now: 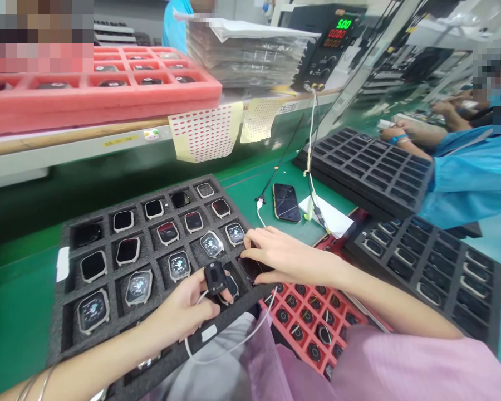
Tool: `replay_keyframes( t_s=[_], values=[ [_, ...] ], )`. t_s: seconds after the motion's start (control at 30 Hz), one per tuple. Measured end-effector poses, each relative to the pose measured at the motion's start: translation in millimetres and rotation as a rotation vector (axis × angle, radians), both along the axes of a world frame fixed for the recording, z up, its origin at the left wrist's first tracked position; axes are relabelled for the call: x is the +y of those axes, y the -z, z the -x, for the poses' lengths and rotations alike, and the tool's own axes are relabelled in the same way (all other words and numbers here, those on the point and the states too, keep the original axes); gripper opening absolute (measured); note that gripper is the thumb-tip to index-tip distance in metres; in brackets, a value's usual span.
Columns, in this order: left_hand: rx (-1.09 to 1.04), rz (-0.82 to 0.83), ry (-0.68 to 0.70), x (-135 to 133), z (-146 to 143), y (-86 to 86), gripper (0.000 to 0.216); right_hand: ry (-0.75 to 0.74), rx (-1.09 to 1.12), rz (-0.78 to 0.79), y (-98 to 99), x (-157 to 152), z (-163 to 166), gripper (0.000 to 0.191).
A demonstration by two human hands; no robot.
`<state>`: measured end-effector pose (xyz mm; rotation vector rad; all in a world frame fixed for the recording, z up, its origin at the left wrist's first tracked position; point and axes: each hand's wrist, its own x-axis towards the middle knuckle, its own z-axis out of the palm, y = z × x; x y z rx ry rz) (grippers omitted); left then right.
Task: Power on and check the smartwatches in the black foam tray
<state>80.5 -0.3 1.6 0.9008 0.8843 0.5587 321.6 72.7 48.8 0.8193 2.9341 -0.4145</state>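
Left hand (pixel 192 303), lower centre: fingers curled snugly round black block (pixel 215 277), probably keeping its white cable (pixel 200 363) clear. Right hand (pixel 271 253), just right, fingers half bent over end cell of dark tray (pixel 112 262), grip can't tell. Watches (pixel 179 265) face up in separate cells, likely against scratches

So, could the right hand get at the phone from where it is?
Probably yes: the phone lies uncovered on the green table just beyond the right hand, and nothing seems to block the way. The hand is at the black tray, though.
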Motion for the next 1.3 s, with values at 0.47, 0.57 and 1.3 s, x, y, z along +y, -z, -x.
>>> replay_keyframes(
  t_s=[0.47, 0.57, 1.3],
  values=[
    [-0.084, -0.065, 0.061, 4.5, 7.5, -0.3, 0.04, -0.005, 0.47, 0.034, 15.0, -21.9, 41.2, 0.04],
    [-0.038, -0.097, 0.012, 2.9, 4.9, 2.1, 0.038, -0.032, 0.437, -0.017, 19.4, -21.0, 50.3, 0.039],
    [-0.008, -0.185, -0.161, -1.5, -1.1, -0.4, 0.029, 0.056, 0.763, -0.138, 43.9, -36.8, 60.0, 0.036]
  ],
)
